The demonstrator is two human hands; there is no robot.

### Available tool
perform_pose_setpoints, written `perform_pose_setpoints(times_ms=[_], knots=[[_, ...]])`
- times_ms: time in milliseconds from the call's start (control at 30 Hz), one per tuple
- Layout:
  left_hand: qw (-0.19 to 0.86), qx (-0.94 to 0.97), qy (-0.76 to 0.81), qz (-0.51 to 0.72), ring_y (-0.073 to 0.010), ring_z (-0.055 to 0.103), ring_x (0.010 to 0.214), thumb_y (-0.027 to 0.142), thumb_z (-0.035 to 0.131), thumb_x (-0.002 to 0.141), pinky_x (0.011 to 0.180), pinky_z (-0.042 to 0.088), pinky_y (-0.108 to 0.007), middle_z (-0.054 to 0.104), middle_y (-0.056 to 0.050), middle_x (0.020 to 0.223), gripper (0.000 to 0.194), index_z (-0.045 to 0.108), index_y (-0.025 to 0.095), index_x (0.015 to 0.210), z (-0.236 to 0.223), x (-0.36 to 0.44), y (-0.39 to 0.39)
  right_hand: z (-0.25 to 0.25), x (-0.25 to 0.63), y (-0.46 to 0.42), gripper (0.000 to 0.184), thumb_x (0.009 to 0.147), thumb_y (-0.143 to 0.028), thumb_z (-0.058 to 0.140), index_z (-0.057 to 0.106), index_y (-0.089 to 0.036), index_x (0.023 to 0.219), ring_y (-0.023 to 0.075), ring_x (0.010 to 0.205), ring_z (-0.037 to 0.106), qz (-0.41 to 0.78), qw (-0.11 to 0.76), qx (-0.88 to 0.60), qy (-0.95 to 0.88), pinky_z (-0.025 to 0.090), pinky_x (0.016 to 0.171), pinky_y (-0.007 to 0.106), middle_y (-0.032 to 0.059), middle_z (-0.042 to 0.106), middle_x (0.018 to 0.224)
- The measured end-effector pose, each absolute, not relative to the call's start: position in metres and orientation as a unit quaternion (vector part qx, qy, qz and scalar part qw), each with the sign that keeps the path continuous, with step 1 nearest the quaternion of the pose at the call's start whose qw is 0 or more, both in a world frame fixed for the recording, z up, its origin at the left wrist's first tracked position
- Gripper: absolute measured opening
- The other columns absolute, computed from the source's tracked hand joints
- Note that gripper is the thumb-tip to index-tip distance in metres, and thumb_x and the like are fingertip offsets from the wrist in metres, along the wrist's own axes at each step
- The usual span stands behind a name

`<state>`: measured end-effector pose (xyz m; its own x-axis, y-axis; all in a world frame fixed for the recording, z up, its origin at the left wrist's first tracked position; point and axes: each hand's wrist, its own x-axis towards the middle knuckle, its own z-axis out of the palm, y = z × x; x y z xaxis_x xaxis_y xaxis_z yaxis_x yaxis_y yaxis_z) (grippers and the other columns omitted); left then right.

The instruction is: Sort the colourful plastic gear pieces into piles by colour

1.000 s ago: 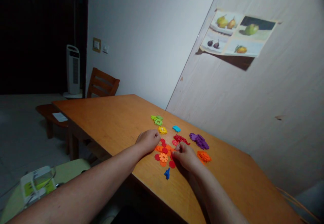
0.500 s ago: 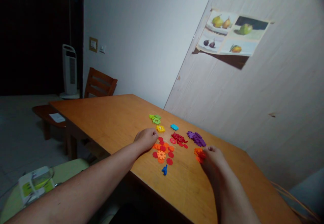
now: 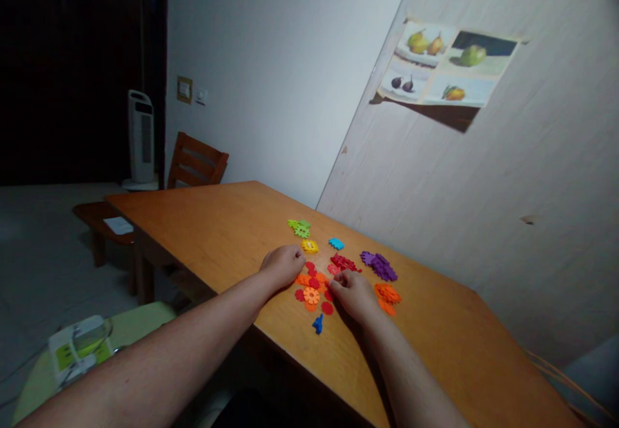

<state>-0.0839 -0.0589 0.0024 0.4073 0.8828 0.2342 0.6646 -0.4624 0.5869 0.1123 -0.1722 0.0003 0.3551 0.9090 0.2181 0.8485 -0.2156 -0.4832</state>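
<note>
Discs of notched orange and red plastic (image 3: 312,291) lie between curled left hand (image 3: 284,265) and right hand (image 3: 354,291), pinched together; whether either clamps 1 cannot be told. Advise level placement, near discs undisturbed.

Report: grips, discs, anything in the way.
Left grip curled beside orange and red notched discs; right grip at their other side, hold unclear. Discs overlap between both. Blue piece close by, not between grips.
</note>
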Motion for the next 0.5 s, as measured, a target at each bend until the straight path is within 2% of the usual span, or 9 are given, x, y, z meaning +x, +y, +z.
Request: perform_pose_setpoints(times_ms=[133, 233, 400, 500], knots=[[0.196, 0.815, 0.473, 0.271, -0.019, 0.063, 0.076, 0.036, 0.051, 0.088, 0.062, 0.037, -0.027, 0.075, -0.003, 0.09, 0.024, 0.072, 0.024, 0.087, 0.001, -0.084, -0.057, -0.005, 0.111, -0.168, 0.018, 0.074, -0.033, 0.069, 0.055, -0.022, 0.074, 0.0137, 0.062, 0.051, 0.081, 0.285, -0.779, -0.552, 0.029, 0.056, 0.025, -0.0021, 0.06, 0.068], [0.197, 0.815, 0.473, 0.269, -0.0192, 0.064, 0.076, 0.036, 0.05, 0.088, 0.063, 0.038, -0.027, 0.074, -0.004, 0.089, 0.024, 0.072, 0.024, 0.086, 0.001, -0.084, -0.057, -0.008, 0.115, -0.165, 0.019, 0.072, -0.031, 0.067, 0.05, -0.023, 0.074, 0.0126, 0.058, 0.047, 0.112, 0.344, -0.763, -0.536, 0.031, 0.054, 0.024, -0.0049, 0.055, 0.062], [0.198, 0.815, 0.474, 0.268, -0.019, 0.063, 0.076, 0.036, 0.05, 0.088, 0.062, 0.038, -0.027, 0.074, -0.004, 0.09, 0.024, 0.072, 0.024, 0.087, 0.001, -0.083, -0.057, -0.006, 0.149, -0.172, 0.016, 0.07, -0.029, 0.063, 0.049, -0.023, 0.069, 0.0121, 0.052, 0.048, 0.167, 0.468, -0.729, -0.471, 0.035, 0.05, 0.023, -0.004, 0.053, 0.057], [0.197, 0.816, 0.473, 0.267, -0.0188, 0.063, 0.076, 0.036, 0.05, 0.089, 0.061, 0.036, -0.027, 0.075, -0.004, 0.09, 0.025, 0.071, 0.024, 0.086, 0.001, -0.083, -0.057, -0.002, 0.182, -0.188, 0.016, 0.067, -0.03, 0.063, 0.048, -0.024, 0.066, 0.0128, 0.044, 0.045, 0.166, 0.479, -0.745, -0.433, 0.031, 0.042, 0.024, -0.0037, 0.049, 0.05]])
